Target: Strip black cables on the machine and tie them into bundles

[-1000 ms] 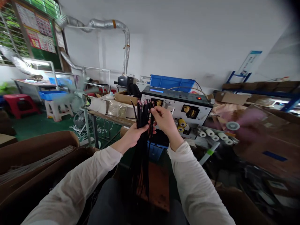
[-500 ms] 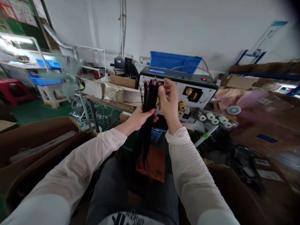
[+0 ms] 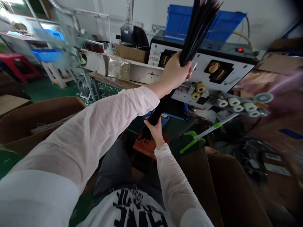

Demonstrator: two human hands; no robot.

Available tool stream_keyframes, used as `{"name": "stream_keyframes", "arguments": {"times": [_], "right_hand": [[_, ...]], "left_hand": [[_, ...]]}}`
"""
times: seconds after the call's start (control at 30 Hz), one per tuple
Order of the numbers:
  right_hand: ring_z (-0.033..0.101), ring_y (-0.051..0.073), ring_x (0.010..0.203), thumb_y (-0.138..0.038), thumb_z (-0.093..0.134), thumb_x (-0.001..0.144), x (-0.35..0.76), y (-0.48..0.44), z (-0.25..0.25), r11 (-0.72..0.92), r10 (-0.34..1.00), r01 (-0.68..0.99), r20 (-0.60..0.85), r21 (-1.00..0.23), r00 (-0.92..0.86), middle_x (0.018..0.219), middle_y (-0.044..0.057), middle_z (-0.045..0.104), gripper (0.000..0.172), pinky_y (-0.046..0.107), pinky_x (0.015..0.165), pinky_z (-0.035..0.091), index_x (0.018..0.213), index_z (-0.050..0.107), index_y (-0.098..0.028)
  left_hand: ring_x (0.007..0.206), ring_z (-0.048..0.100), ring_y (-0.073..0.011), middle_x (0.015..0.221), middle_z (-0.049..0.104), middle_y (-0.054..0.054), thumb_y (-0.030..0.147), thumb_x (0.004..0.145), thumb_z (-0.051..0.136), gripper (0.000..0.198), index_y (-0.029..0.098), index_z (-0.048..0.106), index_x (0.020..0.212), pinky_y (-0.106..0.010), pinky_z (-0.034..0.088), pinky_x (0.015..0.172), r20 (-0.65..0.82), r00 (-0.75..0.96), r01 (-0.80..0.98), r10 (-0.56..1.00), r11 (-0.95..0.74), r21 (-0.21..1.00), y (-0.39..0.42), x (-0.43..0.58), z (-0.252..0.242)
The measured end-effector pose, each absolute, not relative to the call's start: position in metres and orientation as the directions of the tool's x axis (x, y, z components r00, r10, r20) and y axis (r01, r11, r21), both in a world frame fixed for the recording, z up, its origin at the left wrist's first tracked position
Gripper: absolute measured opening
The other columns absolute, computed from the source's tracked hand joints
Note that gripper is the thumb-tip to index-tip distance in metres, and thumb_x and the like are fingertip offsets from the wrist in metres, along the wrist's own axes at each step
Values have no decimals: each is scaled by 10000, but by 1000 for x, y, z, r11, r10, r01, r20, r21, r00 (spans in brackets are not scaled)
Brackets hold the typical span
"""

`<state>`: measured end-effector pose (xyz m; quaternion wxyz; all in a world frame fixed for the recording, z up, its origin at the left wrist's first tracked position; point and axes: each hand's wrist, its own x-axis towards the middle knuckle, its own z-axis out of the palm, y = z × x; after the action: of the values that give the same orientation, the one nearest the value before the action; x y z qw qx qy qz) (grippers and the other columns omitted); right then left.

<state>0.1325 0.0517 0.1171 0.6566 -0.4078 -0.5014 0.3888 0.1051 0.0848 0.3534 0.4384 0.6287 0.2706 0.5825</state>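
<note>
Fingers of the left hand (image 3: 174,71) and right hand (image 3: 156,129) close around a bundle of black wires (image 3: 196,28)

The bundle slants in front of the wearer, from the upper right down towards the middle of the view. The left hand wraps its upper part, thumb and fingers round it. Lower down, the right hand holds it between thumb and fingers, near the lower ends (image 3: 145,135). Those ends fan out over an orange-brown surface (image 3: 143,148); whether they touch it is hard to tell. Pinkish tips (image 3: 215,4) spread at the top edge of view. Behind stands a white-fronted machine (image 3: 233,74).

By its look, the bundle is fairly light and springy: the wires run nearly straight yet splay where nothing gathers them. Smooth coatings would probably let single wires slide lengthwise, so a full wrap suits it better than a pinch. Two holds, well apart, should limit sagging. The tips are likely the delicate part, easily bent or snagged; gripping along the length spares them.
</note>
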Motion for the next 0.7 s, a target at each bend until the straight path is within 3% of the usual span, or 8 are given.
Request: {"name": "stream_keyframes", "arguments": {"times": [0.17, 0.3, 0.53, 0.7], "right_hand": [[603, 130, 693, -307, 755, 601, 147, 50, 49, 140, 984, -153, 121, -978, 129, 762, -6, 653, 438, 282, 704, 501, 982, 608, -149], [606, 131, 611, -353, 766, 590, 165, 45, 11, 25, 987, -237, -13, -971, 160, 774, 15, 664, 451, 252, 542, 494, 964, 626, -142], [555, 110, 466, -397, 774, 578, 183, 46, -23, -7, 987, -199, -40, -980, 159, 680, 15, 659, 370, 231, 426, 443, 802, 634, -138], [612, 137, 602, -451, 700, 663, 186, 55, -36, 13, 974, -240, -43, -971, 224, 808, 43, 681, 440, 238, 480, 466, 980, 592, -165]], "left_hand": [[627, 607, -100, 666, 522, 34, 102, 887, 416, 81, 169, 457, 865, -220, 428, 594, 501, 197, -151, 843, -479, 865, 84, 113, 357], [586, 586, -93, 671, 524, 24, 108, 896, 414, 59, 152, 446, 875, -225, 420, 574, 509, 209, -190, 835, -476, 859, 86, 120, 347], [591, 509, -35, 726, 558, 18, 133, 914, 409, 68, 150, 473, 927, -189, 422, 558, 493, 302, -217, 816, -444, 869, 87, 129, 331], [623, 545, -45, 730, 599, 11, 133, 914, 428, 102, 127, 510, 975, -209, 444, 634, 476, 342, -198, 810, -433, 879, 83, 131, 331]]}}
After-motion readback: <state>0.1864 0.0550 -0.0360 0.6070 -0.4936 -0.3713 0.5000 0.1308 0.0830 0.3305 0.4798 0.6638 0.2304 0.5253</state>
